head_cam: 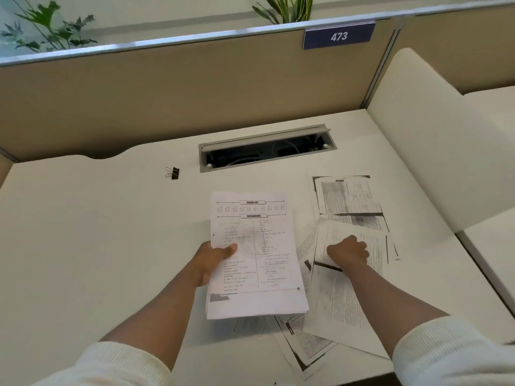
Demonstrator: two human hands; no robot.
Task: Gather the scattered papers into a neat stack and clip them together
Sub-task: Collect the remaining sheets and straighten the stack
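Note:
My left hand [213,259] grips a thin stack of printed pages [255,254] by its left edge, thumb on top, held just above the white desk [83,246]. The top page reads "Answer Key". To its right my right hand [348,252] pinches a lifted sheet [337,296] out of the scattered papers [351,199] that lie overlapping on the desk's right side. More loose sheets [303,341] stick out below the stack near the front edge. A black binder clip [173,173] lies alone at the back left of the desk, far from both hands.
An open cable tray [264,147] is set into the desk behind the papers. A beige partition [167,93] with a "473" sign [338,36] closes the back. A white side panel [423,140] bounds the right.

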